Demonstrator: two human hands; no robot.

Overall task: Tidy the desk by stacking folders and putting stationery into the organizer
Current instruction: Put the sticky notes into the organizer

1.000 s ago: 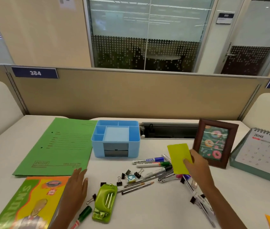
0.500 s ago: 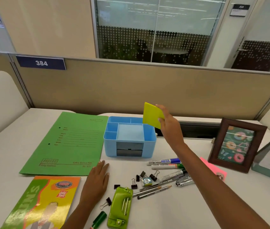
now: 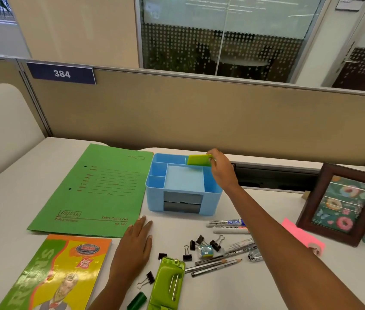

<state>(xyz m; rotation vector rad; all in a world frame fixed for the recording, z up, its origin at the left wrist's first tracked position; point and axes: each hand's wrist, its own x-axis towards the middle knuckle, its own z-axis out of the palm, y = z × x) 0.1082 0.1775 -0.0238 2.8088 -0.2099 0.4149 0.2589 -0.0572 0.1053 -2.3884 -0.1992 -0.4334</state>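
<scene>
My right hand [image 3: 221, 168] pinches a yellow-green sticky-note pad [image 3: 199, 160] and holds it half inside the back right compartment of the blue organizer [image 3: 154, 193]. Flat on the desk, palm down and holding nothing, my left hand [image 3: 135, 247] lies by the corner of the green folder [image 3: 101, 189]. A colourful folder [image 3: 54, 274] sits at the near left. Markers [image 3: 226, 225], pencils [image 3: 215, 266], several black binder clips [image 3: 196, 246] and a green hole punch [image 3: 168, 285] are scattered in front of the organizer.
A framed picture [image 3: 342, 204] stands at the right with a pink sticky-note pad [image 3: 300, 236] before it. A small silver stapler [image 3: 254, 257] and a green marker cap [image 3: 136, 300] lie near the front. The beige partition [image 3: 199, 117] closes off the back.
My right hand carried the yellow-green pad from near the picture frame up and over to the organizer, then lowered it into the back right compartment. My left hand stayed flat on the desk.
</scene>
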